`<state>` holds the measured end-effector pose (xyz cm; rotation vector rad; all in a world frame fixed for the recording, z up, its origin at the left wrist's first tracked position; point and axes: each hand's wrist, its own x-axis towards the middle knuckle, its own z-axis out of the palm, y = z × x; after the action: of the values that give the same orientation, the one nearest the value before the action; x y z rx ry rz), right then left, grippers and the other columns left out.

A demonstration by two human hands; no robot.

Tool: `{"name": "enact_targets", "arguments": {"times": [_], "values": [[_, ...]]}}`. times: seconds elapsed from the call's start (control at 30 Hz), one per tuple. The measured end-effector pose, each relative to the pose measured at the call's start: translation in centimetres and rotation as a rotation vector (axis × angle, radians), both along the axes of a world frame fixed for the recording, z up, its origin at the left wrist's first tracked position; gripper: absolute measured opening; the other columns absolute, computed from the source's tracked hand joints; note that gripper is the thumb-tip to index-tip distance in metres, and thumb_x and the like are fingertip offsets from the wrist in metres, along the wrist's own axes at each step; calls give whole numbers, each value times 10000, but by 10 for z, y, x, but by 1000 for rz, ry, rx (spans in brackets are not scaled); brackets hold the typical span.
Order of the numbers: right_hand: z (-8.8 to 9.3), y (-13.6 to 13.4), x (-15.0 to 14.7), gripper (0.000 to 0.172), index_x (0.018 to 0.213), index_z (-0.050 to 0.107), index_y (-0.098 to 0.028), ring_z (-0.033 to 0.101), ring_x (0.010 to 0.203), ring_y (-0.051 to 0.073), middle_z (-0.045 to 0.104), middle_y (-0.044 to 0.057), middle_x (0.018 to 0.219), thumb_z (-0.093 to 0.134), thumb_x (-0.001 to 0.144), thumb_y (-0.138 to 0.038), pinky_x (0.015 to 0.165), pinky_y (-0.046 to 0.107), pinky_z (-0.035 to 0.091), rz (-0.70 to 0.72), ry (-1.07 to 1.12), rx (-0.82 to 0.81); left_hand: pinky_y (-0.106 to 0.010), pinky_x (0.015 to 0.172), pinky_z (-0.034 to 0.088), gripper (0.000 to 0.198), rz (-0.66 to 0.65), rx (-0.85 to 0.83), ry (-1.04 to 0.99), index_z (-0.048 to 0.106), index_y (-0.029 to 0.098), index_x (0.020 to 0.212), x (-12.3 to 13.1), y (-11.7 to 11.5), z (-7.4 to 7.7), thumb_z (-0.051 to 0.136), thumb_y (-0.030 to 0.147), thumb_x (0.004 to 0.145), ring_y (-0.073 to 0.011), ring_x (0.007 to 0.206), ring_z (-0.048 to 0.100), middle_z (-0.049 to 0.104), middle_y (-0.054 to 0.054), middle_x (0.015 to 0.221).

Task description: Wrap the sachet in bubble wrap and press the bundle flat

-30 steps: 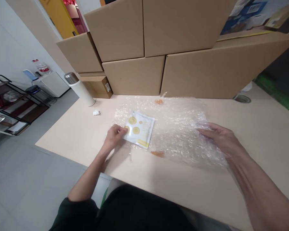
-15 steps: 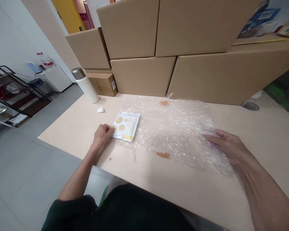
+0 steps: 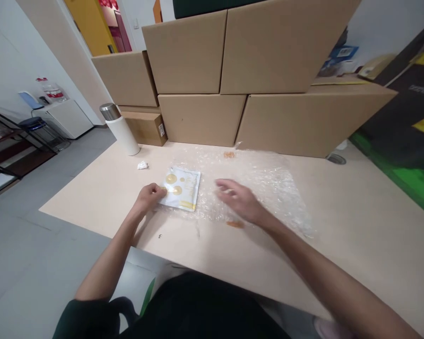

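A white sachet with yellow circles (image 3: 182, 189) lies flat on the left end of a spread sheet of bubble wrap (image 3: 268, 181). My left hand (image 3: 149, 197) is closed on the sachet's left edge, thumb on top; whether it also pinches the wrap beneath cannot be seen. Over the middle of the wrap, to the right of the sachet, my right hand (image 3: 238, 200) hovers with its fingers slightly bent and apart, holding nothing. That hand is a little blurred. Pieces of orange-brown tape (image 3: 235, 224) show at the wrap's near and far edges.
Cardboard boxes (image 3: 201, 120) are stacked along the table's back edge. A white bottle with a steel cap (image 3: 123, 134) stands at the back left, near a crumpled white scrap (image 3: 142, 165). A roll of clear tape (image 3: 336, 158) is partly visible at the back right.
My right hand has let go of the bubble wrap's right end and moved left toward the sachet. The wrap's right side now lies flatter. My left hand stays at the sachet.
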<state>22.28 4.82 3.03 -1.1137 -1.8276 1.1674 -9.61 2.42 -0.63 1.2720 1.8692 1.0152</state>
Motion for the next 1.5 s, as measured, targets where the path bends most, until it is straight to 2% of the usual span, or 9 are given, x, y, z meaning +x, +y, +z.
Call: {"name": "enact_targets", "arguments": {"times": [0.2,0.33,0.53,0.73,0.93,1.1,1.27,1.37,1.5], "values": [[-20,9,-85,358,1216,642,-267,579,1195,240,629,72,1319,579,913,-449,1002,401,439,120,184,-366,-214,531,366,287,-52,148,-135,423,204,641,29,-5,24,638,391,677,-87,547,475,524,50,619],[-23,9,-78,357,1139,666,-284,612,1095,224,641,48,1313,514,932,-533,837,350,507,83,398,-563,-243,601,439,294,-206,240,-37,494,193,679,72,-6,49,617,436,791,-135,675,555,565,3,727],[-25,12,-43,254,832,676,-201,635,714,220,705,63,750,539,841,-415,595,308,488,-68,595,-754,-383,899,480,443,-512,252,305,658,186,893,138,-2,52,455,577,940,-270,1074,557,601,-113,1062],[-33,20,0,196,832,685,-181,632,746,206,707,46,799,615,650,-194,687,312,494,-202,508,-540,-510,988,415,409,-545,150,564,705,212,999,162,4,28,481,550,946,-327,1122,516,554,-126,1233],[-43,23,5,242,988,681,-207,542,1166,279,651,112,1178,539,792,-219,1060,453,378,-272,-104,199,-545,1028,380,320,-600,86,658,717,216,1067,165,5,17,543,449,932,-372,1242,450,540,-149,1305],[-48,26,-11,245,782,618,-205,587,971,243,664,82,877,450,939,-291,981,424,383,-83,-293,237,-600,1053,354,400,-386,197,476,645,226,1206,138,6,7,653,404,848,-393,1336,397,463,-171,1410],[-38,26,-9,428,688,559,-227,562,768,196,594,15,711,380,989,-473,859,368,414,-90,-253,176,-373,856,519,687,-109,39,-257,390,167,1415,114,5,7,639,477,854,-255,1068,630,569,-167,1233],[-28,21,-1,462,765,629,-241,590,826,204,655,21,822,400,957,-593,835,350,430,-85,-111,21,-324,819,522,657,-124,157,-398,367,192,1405,125,1,19,580,538,889,-225,1066,635,586,-149,1269],[-22,18,18,416,1011,699,-247,621,971,223,703,43,1053,543,872,-607,835,333,462,-141,189,-245,-369,926,507,467,-374,315,-334,516,213,1292,162,2,31,474,527,949,-242,1166,598,580,-121,1361]]}}
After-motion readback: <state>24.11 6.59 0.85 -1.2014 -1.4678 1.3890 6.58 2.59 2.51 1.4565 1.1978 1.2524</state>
